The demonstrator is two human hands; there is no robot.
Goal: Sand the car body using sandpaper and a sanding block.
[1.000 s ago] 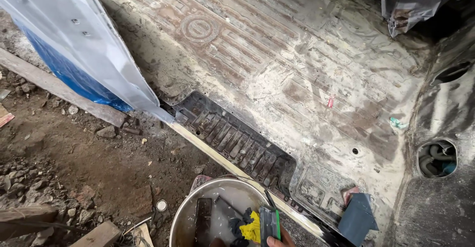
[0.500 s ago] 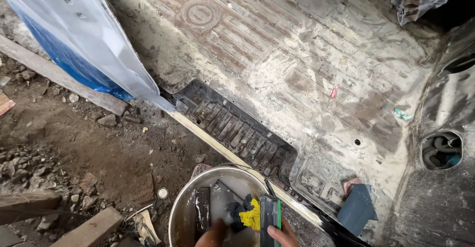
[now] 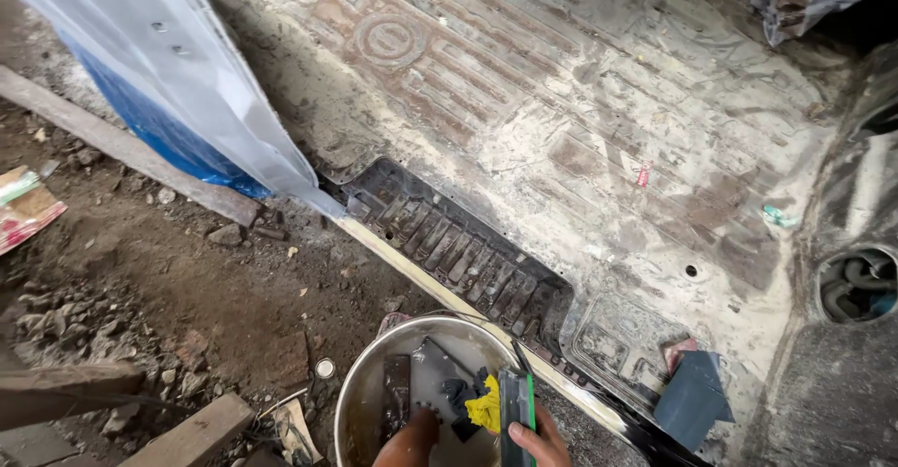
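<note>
At the bottom edge stands a round metal bowl (image 3: 360, 401) holding dark flat tools and a yellow rag (image 3: 485, 413). My left hand (image 3: 410, 439) reaches down into the bowl and touches a dark tool there; its fingers are hidden. My right hand (image 3: 541, 444) grips a flat scraper with a green edge (image 3: 515, 411) and holds it upright at the bowl's right rim, next to the yellow rag. Only small parts of both hands show above the frame's edge.
Ahead lies a bare, putty-smeared vehicle floor (image 3: 561, 130) with a black ribbed step plate (image 3: 449, 242) along its sill. A white and blue panel (image 3: 159, 74) leans at the upper left. Wooden planks (image 3: 131, 153), stones and dirt cover the ground on the left. A blue-grey block (image 3: 692, 397) lies right of the bowl.
The view has shifted down slightly. My left hand has come into view and gone into the bowl. My right hand has risen a little with the scraper.
</note>
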